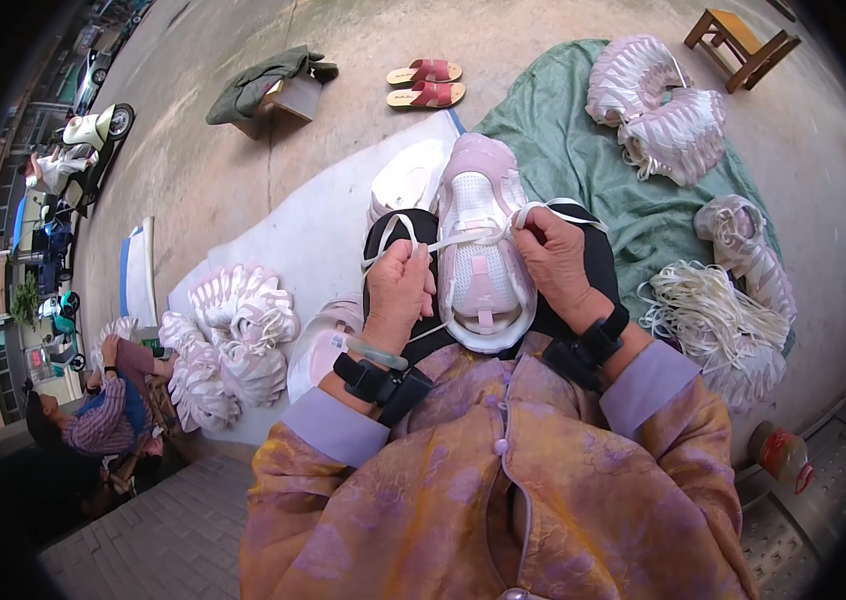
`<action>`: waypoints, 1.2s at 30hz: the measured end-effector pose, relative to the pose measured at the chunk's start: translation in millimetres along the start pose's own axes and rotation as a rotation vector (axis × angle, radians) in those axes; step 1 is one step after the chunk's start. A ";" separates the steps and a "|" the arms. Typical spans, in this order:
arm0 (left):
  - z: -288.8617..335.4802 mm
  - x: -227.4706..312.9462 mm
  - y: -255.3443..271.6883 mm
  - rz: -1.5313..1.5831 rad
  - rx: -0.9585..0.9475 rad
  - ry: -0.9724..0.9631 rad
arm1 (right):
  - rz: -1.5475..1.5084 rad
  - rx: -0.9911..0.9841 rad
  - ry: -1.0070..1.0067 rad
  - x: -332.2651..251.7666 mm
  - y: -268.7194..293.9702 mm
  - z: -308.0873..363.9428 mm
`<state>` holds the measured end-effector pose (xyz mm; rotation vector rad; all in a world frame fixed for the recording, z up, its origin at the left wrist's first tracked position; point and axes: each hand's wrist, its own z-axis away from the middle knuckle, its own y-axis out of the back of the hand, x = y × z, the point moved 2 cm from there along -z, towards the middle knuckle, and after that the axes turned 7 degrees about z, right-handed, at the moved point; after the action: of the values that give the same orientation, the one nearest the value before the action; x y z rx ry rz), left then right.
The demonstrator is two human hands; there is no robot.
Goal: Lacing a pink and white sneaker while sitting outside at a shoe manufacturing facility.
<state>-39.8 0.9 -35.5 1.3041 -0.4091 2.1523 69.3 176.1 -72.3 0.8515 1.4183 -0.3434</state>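
Note:
A pink and white sneaker (488,278) rests upright between my thighs, its toe pointing away from me. A flat white shoelace (460,239) runs across its upper, and loose lengths of it loop out on both sides. My left hand (401,288) is closed on the lace left of the shoe. On the other side my right hand (553,260) pinches the lace close to the eyelets. The lace stretches between both hands over the tongue. Part of another pale shoe (323,345) shows beside my left wrist, and one more white shoe (408,175) lies beyond my left knee.
Bundled white and pink shoe uppers (228,335) lie at left, with more (678,130) on a green cloth (563,110). A heap of white laces (718,310) sits at right. Farther off are red slippers (433,95) and a wooden stool (733,45). A person (108,415) sits at left.

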 end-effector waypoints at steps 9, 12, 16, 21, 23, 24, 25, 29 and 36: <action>-3.9 -0.9 -8.6 -0.182 0.101 -0.400 | 0.209 -0.042 0.225 -21.7 4.9 -8.8; -0.2 6.5 -1.7 -0.447 0.076 -0.526 | 0.219 -0.083 0.192 -19.1 -1.7 -9.7; 5.4 19.2 -4.3 -0.540 0.184 -0.716 | 0.086 -0.125 -0.042 -2.9 -5.8 -5.9; -5.9 -1.1 6.9 -0.399 0.230 -0.487 | 0.048 -0.054 -0.084 6.6 -3.1 -3.0; -9.6 -10.4 3.2 -0.299 0.269 -0.506 | 0.113 -0.083 -0.067 -3.4 6.6 -0.8; -8.4 -8.9 1.6 -0.298 0.276 -0.507 | 0.183 -0.099 -0.058 -13.4 12.6 1.2; -8.4 -9.1 0.4 -0.209 0.217 -0.406 | 0.164 -0.145 -0.057 -20.4 13.6 3.3; -10.2 -3.2 -6.5 -0.017 0.145 -0.262 | 0.490 -0.253 0.673 -45.6 3.3 2.2; -28.2 -14.6 -8.8 -0.018 0.195 -0.343 | 0.715 -0.283 0.748 -54.0 -11.1 -0.5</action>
<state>-49.0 18.1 -62.0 1.7893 -0.3246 1.9939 52.5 154.3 -24.5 1.2424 1.6529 0.7778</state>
